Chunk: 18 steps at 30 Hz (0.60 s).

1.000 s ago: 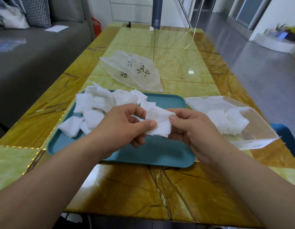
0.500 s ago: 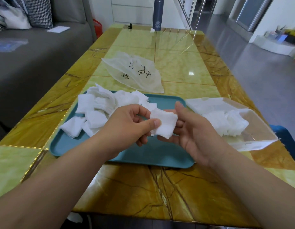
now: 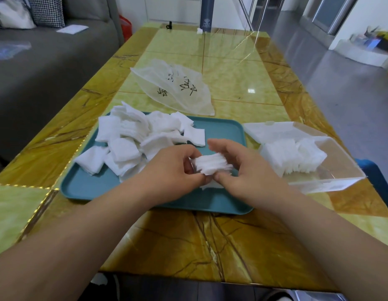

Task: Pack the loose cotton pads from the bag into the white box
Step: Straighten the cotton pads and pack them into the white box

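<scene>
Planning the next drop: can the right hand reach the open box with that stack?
Probably yes. The white box lies open just right of the right hand, lid folded back, nothing between them. The left hand also grips the stack of pads and must let go.

A glossy yellow and brown marble table (image 3: 232,68) fills the middle. A grey sofa (image 3: 47,68) with a checked cushion (image 3: 46,10) stands left of it; a shiny grey floor (image 3: 340,88) spreads right.
</scene>
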Available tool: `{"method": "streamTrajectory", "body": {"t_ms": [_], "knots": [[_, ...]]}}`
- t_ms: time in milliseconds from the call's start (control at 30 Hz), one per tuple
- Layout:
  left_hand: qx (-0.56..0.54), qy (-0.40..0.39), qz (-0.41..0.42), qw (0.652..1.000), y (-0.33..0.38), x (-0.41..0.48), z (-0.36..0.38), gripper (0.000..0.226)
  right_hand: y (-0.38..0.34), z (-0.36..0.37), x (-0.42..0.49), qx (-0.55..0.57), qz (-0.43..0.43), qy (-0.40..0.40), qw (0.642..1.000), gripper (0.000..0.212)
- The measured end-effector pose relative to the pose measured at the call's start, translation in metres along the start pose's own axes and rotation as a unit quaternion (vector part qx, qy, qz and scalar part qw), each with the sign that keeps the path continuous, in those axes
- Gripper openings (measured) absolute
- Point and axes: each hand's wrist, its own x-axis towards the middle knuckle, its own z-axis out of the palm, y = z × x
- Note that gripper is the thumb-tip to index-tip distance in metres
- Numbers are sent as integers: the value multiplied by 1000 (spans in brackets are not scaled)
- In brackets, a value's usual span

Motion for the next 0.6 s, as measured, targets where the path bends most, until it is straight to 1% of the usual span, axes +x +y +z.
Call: {"method": "streamTrajectory", "body": {"t_ms": [67,167,233,300,367,433,500,533,600], "knots": [[14,-11,-22,1000,0,-2,0,34,0,2,0,30,40,-3,999,80],[30,-7,-36,999,0,-1,-1,41,-2,12,-2,48,63,17,997,82],[36,-3,-32,999,0,0,0,38,-7,18,-3,78,80,35,993,82],[42,-5,-27,999,3,-1,2,35,-13,23,-2,114,93,41,988,88],[54,-7,-14,998,5,-3,5,30,-11,26,0,154,93,34,983,98],[83,-1,2,997,7,-4,7,25,-9,25,0,179,90,16,980,103],[97,3,12,995,8,-3,7,21,-9,23,-1,165,74,-1,984,102],[97,3,16,995,7,-3,6,20,-9,23,-2,136,64,-1,989,98],[89,-8,21,996,6,-1,3,20,-10,20,-3,61,40,19,997,82]]}}
